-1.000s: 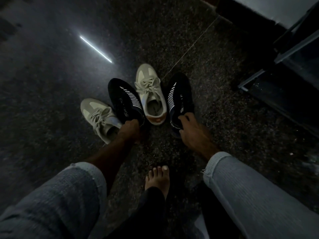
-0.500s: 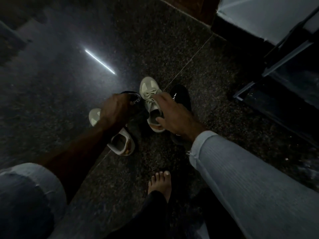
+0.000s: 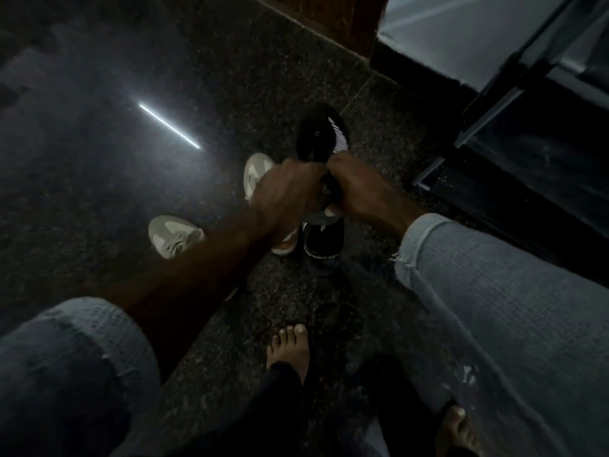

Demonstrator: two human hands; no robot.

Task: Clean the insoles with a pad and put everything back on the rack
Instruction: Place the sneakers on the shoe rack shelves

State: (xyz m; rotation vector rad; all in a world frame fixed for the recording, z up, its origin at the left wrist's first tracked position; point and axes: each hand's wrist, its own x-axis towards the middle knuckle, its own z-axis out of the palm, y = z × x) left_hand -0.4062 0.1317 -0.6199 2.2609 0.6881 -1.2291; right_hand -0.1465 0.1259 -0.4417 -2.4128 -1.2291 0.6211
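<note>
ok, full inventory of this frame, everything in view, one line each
black shoe, held: 1, black with white stripes, lifted above the others, gripped by both hands
black shoe, on floor: 1, black, below the hands
grey shoes: 2, light grey, on floor; the second partly behind the left hand
floor: 1, dark speckled stone, with a bright light streak
dark furniture: 1, black frame, upper right; too dim to identify
left hand: 1, grips the held shoe
right hand: 1, grips the held shoe
bare feet: 2, bottom centre and bottom right

Pale blue textured sleeves pushed up the forearms, dark trousers, bare feet
</note>
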